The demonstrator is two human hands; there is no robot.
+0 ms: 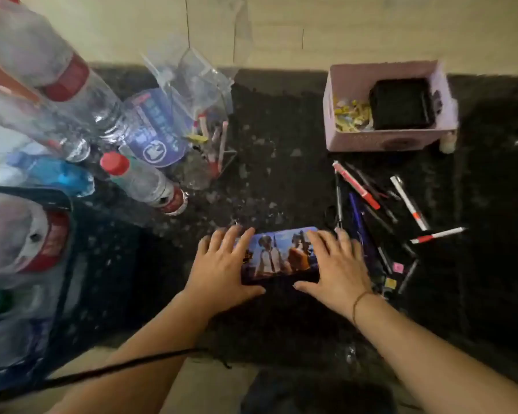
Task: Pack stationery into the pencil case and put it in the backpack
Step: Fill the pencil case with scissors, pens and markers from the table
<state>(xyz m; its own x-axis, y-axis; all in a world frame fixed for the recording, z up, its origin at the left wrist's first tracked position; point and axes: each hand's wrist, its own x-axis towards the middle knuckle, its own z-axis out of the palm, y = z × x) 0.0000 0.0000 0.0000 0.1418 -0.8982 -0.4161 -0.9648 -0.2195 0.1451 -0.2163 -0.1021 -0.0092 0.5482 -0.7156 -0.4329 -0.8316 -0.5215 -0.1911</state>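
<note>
A flat pencil case [280,255] with a printed picture of two figures on its lid lies on the dark stone counter [281,162], lid down. My left hand [222,270] grips its left end and my right hand [335,270] grips its right end, fingers spread over the lid and thumbs at the near edge. To the right of the case lies a loose heap of pens [377,210], some white and red, some dark, with small coloured erasers [393,274] beside them. No backpack can be made out for certain.
Several clear plastic bottles [72,94] with red caps crowd the left side. A clear plastic bag [198,115] holding pens stands behind them. A pink box [389,109] with a black object and yellow scraps sits at the back right. A dark strap [102,372] crosses my left arm.
</note>
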